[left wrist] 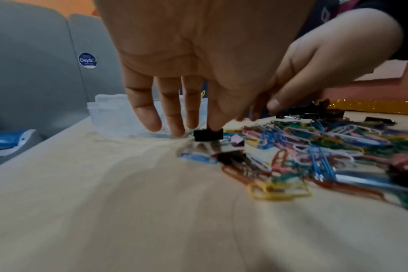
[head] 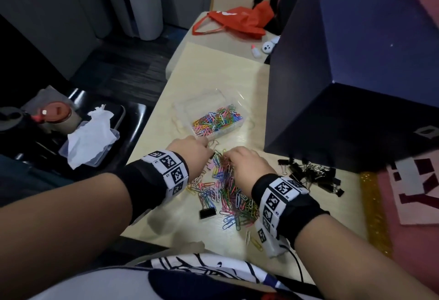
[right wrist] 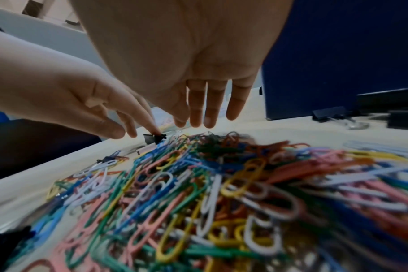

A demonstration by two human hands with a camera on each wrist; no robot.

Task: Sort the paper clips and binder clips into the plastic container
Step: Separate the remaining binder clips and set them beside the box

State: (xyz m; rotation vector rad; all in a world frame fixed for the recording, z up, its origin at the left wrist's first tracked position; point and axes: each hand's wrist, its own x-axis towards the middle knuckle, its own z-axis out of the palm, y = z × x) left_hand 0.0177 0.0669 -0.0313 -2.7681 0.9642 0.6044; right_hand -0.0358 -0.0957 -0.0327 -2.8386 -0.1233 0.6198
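Two hands over one paper-clip pile, uncountable: left hand fingertip pressed one black binder clip; right hand extended, holding nothing; one plastic container.

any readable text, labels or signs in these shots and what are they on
"ClayGO" on the round blue sticker stuck to a grey panel; the smaller print on that sticker is too blurred to read.
Large dark red block letters on the pink and white sheet: cut off at the frame edge, not readable as a word.
Wristband markers: black and white square codes; the tiny characters beside them are too small to read.
White emblem on the dark blue box: no legible text.
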